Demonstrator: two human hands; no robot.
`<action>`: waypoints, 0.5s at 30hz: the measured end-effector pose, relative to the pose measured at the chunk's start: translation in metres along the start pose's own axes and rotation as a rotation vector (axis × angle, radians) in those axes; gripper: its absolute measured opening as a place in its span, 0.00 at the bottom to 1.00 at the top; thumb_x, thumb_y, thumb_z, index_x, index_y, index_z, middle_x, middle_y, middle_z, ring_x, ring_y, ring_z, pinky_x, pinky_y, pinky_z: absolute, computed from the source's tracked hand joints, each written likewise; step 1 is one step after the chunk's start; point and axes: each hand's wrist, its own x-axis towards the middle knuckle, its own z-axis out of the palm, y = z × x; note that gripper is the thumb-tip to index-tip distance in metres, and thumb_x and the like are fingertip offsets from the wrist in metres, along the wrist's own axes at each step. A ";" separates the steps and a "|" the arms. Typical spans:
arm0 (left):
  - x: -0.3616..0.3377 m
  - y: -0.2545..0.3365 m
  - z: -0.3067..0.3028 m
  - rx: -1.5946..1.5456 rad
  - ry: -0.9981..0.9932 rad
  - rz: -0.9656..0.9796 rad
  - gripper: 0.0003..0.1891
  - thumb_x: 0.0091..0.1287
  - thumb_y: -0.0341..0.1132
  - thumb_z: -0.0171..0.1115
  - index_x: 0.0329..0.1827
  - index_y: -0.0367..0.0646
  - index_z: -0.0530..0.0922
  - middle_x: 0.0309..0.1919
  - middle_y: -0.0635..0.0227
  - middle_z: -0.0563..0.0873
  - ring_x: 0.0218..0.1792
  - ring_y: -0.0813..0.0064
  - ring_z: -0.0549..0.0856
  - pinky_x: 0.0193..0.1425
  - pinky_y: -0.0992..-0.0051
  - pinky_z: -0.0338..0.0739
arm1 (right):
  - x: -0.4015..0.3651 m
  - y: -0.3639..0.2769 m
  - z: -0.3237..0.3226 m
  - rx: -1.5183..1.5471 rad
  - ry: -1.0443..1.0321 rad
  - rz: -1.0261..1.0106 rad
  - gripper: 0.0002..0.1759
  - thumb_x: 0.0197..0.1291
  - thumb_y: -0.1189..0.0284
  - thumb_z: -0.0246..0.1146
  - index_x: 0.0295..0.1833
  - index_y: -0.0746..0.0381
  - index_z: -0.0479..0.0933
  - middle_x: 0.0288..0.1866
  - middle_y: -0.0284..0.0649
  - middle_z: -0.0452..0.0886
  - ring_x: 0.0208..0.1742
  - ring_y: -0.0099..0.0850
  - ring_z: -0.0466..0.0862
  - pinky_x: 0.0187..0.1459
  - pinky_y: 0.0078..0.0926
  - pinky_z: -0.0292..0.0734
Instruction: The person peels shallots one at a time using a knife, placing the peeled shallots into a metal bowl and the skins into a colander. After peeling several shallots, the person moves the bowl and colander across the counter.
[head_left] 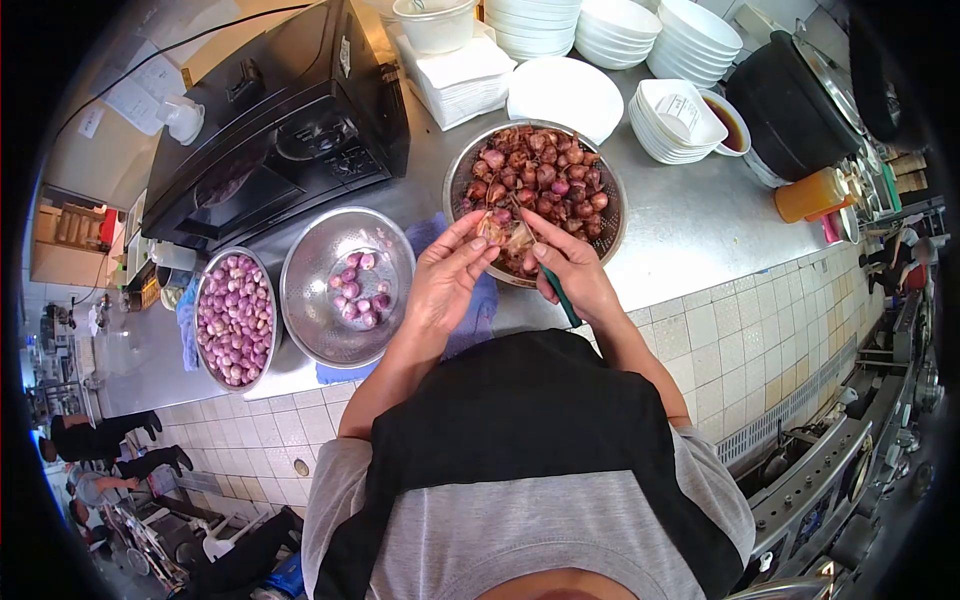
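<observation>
My left hand (447,272) pinches a shallot (491,229) with its papery skin partly loose, over the near side of a metal colander (618,190) of unpeeled red-brown shallots (545,176). My right hand (578,268) is closed around a green-handled knife (560,297); its blade is hidden. The right thumb and forefinger are at the loose skin beside the shallot. To the left, a second metal colander (305,335) holds several peeled shallots (350,290). Farther left, a metal bowl (272,350) is full of peeled purple shallots (234,315).
A black microwave (280,130) stands at the back left. Stacked white bowls (610,30), a white plate (565,98), square bowls (680,120) and a black pot (790,100) line the back. A blue cloth (470,315) lies beneath the colanders. Other people are at lower left.
</observation>
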 end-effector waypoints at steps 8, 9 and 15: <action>0.006 -0.011 0.003 0.191 0.000 0.167 0.17 0.64 0.21 0.58 0.56 0.37 0.73 0.48 0.64 0.80 0.48 0.76 0.81 0.56 0.76 0.76 | -0.007 -0.009 0.011 0.045 -0.104 0.001 0.28 0.66 0.69 0.56 0.71 0.59 0.61 0.32 0.36 0.76 0.18 0.20 0.69 0.18 0.15 0.62; 0.004 -0.009 0.005 0.188 -0.010 0.166 0.17 0.64 0.21 0.58 0.56 0.37 0.72 0.48 0.64 0.80 0.48 0.76 0.81 0.56 0.76 0.77 | -0.007 -0.010 0.010 0.103 -0.115 0.032 0.29 0.65 0.69 0.57 0.71 0.58 0.60 0.32 0.36 0.76 0.18 0.20 0.69 0.17 0.15 0.62; 0.003 -0.007 0.003 0.061 -0.037 0.086 0.17 0.64 0.21 0.56 0.57 0.37 0.72 0.48 0.63 0.80 0.48 0.75 0.82 0.55 0.76 0.79 | -0.006 -0.008 0.003 0.376 -0.208 0.155 0.28 0.65 0.70 0.57 0.71 0.55 0.61 0.32 0.36 0.76 0.17 0.20 0.69 0.17 0.16 0.61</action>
